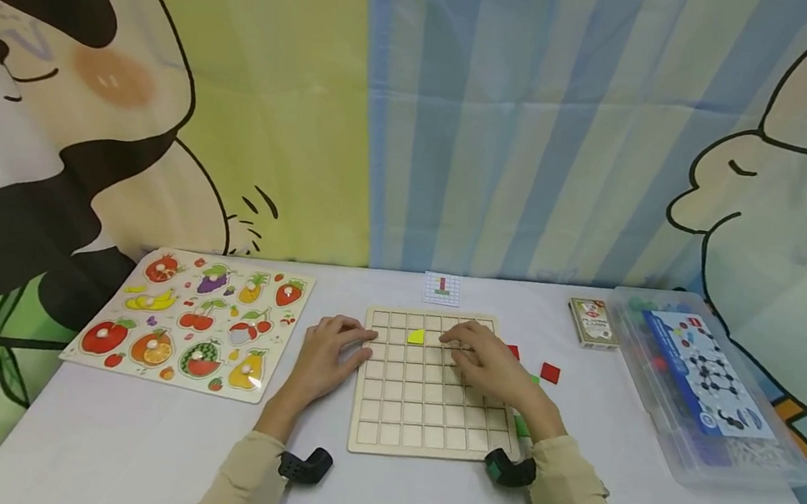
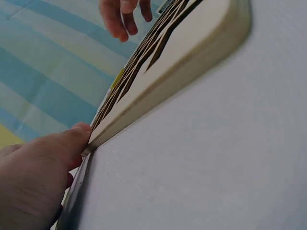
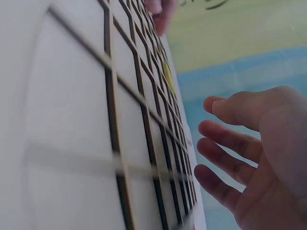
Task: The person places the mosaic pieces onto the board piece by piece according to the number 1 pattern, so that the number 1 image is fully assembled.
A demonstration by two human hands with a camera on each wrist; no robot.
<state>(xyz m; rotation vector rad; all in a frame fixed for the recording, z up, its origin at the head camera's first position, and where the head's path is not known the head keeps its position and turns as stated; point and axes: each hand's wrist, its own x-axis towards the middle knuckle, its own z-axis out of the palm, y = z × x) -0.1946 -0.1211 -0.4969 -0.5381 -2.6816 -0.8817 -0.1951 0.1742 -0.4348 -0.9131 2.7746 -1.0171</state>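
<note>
Left hand loosely touches the square pale-wood grid board at its left edge, prob just steadying it; empty right hand hovers near a flat squarish yellow tile.

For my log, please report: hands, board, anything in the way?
Left hand touching board edge; right hand above board, empty. Yellow piece on board. No obstacle seen.

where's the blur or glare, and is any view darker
Right wrist view: the grid board is blurred where nearest the lens, sharper farther off; head view: a small pale glare near the lower right corner of the fruit board; left wrist view: dimmer than the head view, the tabletop looking grey.
</note>
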